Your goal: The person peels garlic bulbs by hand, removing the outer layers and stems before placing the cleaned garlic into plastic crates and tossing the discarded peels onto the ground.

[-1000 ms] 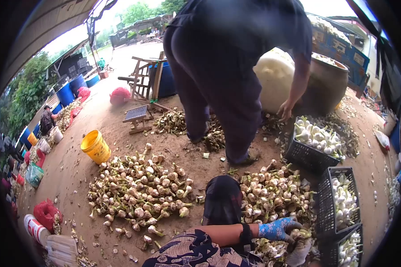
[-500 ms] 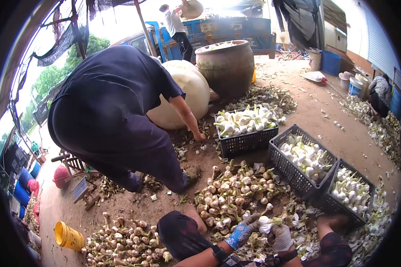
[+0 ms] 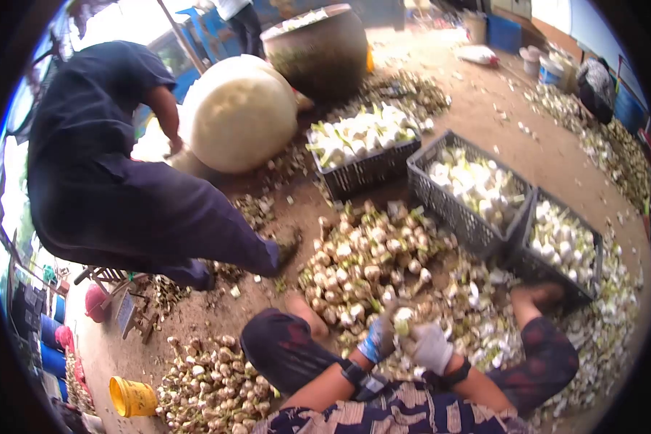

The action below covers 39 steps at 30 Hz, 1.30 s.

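I sit on the dirt ground with a pile of unpeeled garlic bulbs in front of my knees. My left hand, in a blue glove, and my right hand, in a white glove, are together on one garlic bulb, held just above a litter of peelings. Three black plastic crates of cleaned white garlic stand beyond the pile to the right.
A person in dark clothes bends over at the left, next to a large white sack and a brown clay jar. Another garlic pile and a yellow bucket lie at lower left. Another person crouches at far right.
The view has swung right and down, away from the left pile. My hands picked up a bulb and now hold it closer to my body. The person in dark clothes has shifted left.
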Each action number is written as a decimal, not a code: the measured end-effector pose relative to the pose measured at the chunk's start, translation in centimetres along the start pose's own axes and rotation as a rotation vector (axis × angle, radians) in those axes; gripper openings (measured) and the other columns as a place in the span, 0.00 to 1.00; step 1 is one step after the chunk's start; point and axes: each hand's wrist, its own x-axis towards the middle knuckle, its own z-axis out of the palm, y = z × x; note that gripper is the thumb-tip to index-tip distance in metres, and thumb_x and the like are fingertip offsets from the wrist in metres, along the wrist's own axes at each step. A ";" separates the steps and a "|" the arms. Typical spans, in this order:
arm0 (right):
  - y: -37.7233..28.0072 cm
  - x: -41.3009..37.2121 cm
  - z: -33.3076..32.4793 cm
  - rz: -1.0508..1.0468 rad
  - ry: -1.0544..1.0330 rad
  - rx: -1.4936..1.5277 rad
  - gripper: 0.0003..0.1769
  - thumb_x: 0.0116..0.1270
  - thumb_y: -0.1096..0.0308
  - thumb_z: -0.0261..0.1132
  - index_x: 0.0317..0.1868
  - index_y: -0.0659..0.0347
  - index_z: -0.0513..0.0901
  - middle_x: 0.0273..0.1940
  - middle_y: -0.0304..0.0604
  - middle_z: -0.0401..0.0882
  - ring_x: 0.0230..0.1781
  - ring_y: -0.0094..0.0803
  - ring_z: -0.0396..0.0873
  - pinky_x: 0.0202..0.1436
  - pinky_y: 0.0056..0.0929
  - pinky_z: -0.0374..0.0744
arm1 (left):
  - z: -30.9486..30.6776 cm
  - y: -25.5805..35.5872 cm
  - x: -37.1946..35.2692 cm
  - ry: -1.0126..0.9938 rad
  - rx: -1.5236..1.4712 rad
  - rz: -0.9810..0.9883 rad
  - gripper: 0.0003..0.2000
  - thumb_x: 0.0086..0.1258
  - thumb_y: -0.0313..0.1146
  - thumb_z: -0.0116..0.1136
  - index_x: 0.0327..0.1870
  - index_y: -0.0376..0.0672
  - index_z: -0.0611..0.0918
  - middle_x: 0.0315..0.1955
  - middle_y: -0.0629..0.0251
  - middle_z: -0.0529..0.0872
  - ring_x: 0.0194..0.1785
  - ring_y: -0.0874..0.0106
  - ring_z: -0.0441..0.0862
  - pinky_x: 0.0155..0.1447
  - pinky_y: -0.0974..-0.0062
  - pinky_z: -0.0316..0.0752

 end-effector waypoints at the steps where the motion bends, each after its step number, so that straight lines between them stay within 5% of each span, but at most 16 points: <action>1: 0.6 -0.2 -0.4 0.067 -0.075 0.198 0.10 0.62 0.62 0.61 0.34 0.61 0.81 0.23 0.48 0.78 0.23 0.41 0.79 0.26 0.35 0.75 | 0.6 2.6 -0.3 0.025 0.009 0.079 0.07 0.69 0.33 0.49 0.42 0.41 0.76 0.35 0.69 0.79 0.42 0.77 0.76 0.48 0.79 0.72; 3: 0.0 -1.2 -2.8 0.388 -0.097 1.024 0.20 0.67 0.56 0.59 0.48 0.65 0.79 0.35 0.37 0.81 0.30 0.22 0.78 0.32 0.23 0.76 | 0.8 5.0 -0.3 -0.069 -0.970 -0.288 0.12 0.69 0.40 0.48 0.40 0.41 0.77 0.37 0.65 0.79 0.43 0.72 0.78 0.50 0.74 0.74; 4: -0.6 -1.3 -3.3 0.423 0.061 1.342 0.22 0.65 0.55 0.61 0.48 0.67 0.78 0.37 0.40 0.81 0.30 0.23 0.78 0.33 0.21 0.76 | 1.0 6.9 -0.6 -0.112 -1.057 -0.390 0.14 0.69 0.42 0.49 0.40 0.40 0.77 0.36 0.65 0.80 0.42 0.69 0.79 0.48 0.72 0.75; 5: 0.5 -2.2 -3.5 0.511 0.077 1.355 0.22 0.65 0.55 0.61 0.48 0.67 0.78 0.37 0.40 0.81 0.30 0.23 0.78 0.33 0.21 0.76 | 0.7 5.7 -1.4 -0.085 -0.415 -0.020 0.16 0.66 0.45 0.51 0.39 0.39 0.77 0.36 0.63 0.80 0.40 0.67 0.79 0.45 0.71 0.76; 6: 2.7 -2.3 -4.5 0.541 0.024 1.038 0.23 0.64 0.54 0.61 0.49 0.66 0.76 0.37 0.43 0.81 0.32 0.26 0.79 0.35 0.24 0.77 | -0.3 5.6 -0.7 -0.409 -1.293 -0.328 0.15 0.64 0.44 0.50 0.41 0.40 0.78 0.34 0.57 0.80 0.35 0.61 0.80 0.35 0.70 0.76; 12: 6.7 -2.4 -6.5 0.602 -0.628 -0.754 0.37 0.56 0.49 0.67 0.61 0.61 0.68 0.47 0.56 0.79 0.44 0.48 0.80 0.48 0.41 0.78 | 0.0 5.8 0.2 -0.156 -0.702 -0.313 0.30 0.57 0.41 0.59 0.60 0.37 0.70 0.40 0.66 0.75 0.42 0.76 0.76 0.44 0.78 0.74; 14: 5.0 -2.7 -5.8 0.266 -0.168 -0.420 0.41 0.53 0.46 0.68 0.62 0.62 0.67 0.49 0.55 0.77 0.43 0.48 0.80 0.45 0.40 0.79 | -0.1 5.6 0.3 -0.107 -0.637 -0.300 0.28 0.58 0.39 0.58 0.60 0.36 0.70 0.42 0.66 0.76 0.43 0.78 0.75 0.48 0.81 0.72; 16: 2.2 -1.5 -5.1 0.296 -0.127 0.075 0.42 0.52 0.46 0.69 0.61 0.63 0.68 0.50 0.55 0.77 0.40 0.46 0.80 0.42 0.38 0.79 | -0.5 5.3 0.3 -0.115 -0.366 -0.276 0.21 0.65 0.35 0.54 0.58 0.38 0.72 0.44 0.65 0.77 0.44 0.80 0.74 0.47 0.81 0.73; 22: 2.5 0.7 1.5 0.063 0.322 0.010 0.08 0.59 0.70 0.64 0.37 0.64 0.82 0.34 0.49 0.82 0.32 0.42 0.82 0.36 0.33 0.80 | -0.5 3.3 0.4 0.205 -0.195 -0.373 0.15 0.71 0.37 0.50 0.53 0.39 0.75 0.44 0.61 0.79 0.49 0.71 0.77 0.51 0.74 0.74; 26: 3.7 1.2 0.2 0.689 0.168 1.386 0.12 0.64 0.66 0.62 0.46 0.62 0.77 0.32 0.41 0.80 0.25 0.26 0.77 0.29 0.25 0.77 | -1.1 1.1 0.5 0.344 -0.857 -0.313 0.14 0.70 0.34 0.49 0.53 0.38 0.74 0.44 0.59 0.80 0.48 0.66 0.78 0.51 0.71 0.76; 28: 6.1 0.5 -0.2 0.455 0.143 2.089 0.14 0.65 0.66 0.61 0.47 0.64 0.74 0.32 0.38 0.76 0.25 0.21 0.73 0.28 0.16 0.76 | -1.8 1.6 0.5 0.317 -1.054 -0.324 0.15 0.70 0.33 0.48 0.54 0.38 0.74 0.44 0.59 0.80 0.49 0.65 0.78 0.52 0.69 0.76; 30: 7.9 -1.1 -1.2 0.575 0.242 1.900 0.11 0.66 0.68 0.60 0.47 0.64 0.75 0.32 0.40 0.77 0.26 0.22 0.74 0.29 0.19 0.76 | -2.0 2.6 0.4 0.335 -1.157 -0.332 0.18 0.69 0.31 0.47 0.59 0.37 0.69 0.50 0.54 0.77 0.49 0.64 0.78 0.53 0.66 0.76; 31: 7.3 -1.3 -1.7 0.798 0.217 1.217 0.13 0.66 0.63 0.60 0.44 0.65 0.77 0.33 0.38 0.77 0.25 0.23 0.74 0.29 0.22 0.74 | -2.0 2.8 0.5 0.324 -1.171 -0.325 0.19 0.67 0.29 0.48 0.59 0.37 0.69 0.50 0.53 0.77 0.49 0.63 0.78 0.55 0.64 0.76; 34: 8.9 -2.3 -0.8 0.367 -0.533 -0.591 0.11 0.56 0.68 0.63 0.40 0.56 0.82 0.31 0.48 0.82 0.31 0.39 0.82 0.36 0.37 0.78 | -1.8 2.2 0.3 0.301 -1.098 -0.330 0.18 0.65 0.27 0.48 0.57 0.36 0.70 0.50 0.53 0.77 0.48 0.63 0.78 0.54 0.64 0.77; 38: 8.2 1.9 -1.9 0.689 -0.764 -0.463 0.14 0.61 0.59 0.55 0.42 0.53 0.82 0.37 0.51 0.82 0.40 0.44 0.81 0.46 0.40 0.77 | -2.0 1.5 -0.6 0.258 -0.952 -0.361 0.12 0.65 0.29 0.53 0.49 0.38 0.75 0.40 0.57 0.77 0.40 0.67 0.77 0.44 0.72 0.78; 39: 11.1 2.5 -0.9 0.625 -0.562 -0.471 0.14 0.59 0.60 0.57 0.43 0.54 0.82 0.45 0.51 0.79 0.47 0.45 0.78 0.50 0.42 0.76 | -1.8 1.1 -0.4 0.285 -0.880 -0.356 0.11 0.66 0.28 0.53 0.48 0.38 0.75 0.36 0.59 0.77 0.38 0.68 0.77 0.43 0.73 0.77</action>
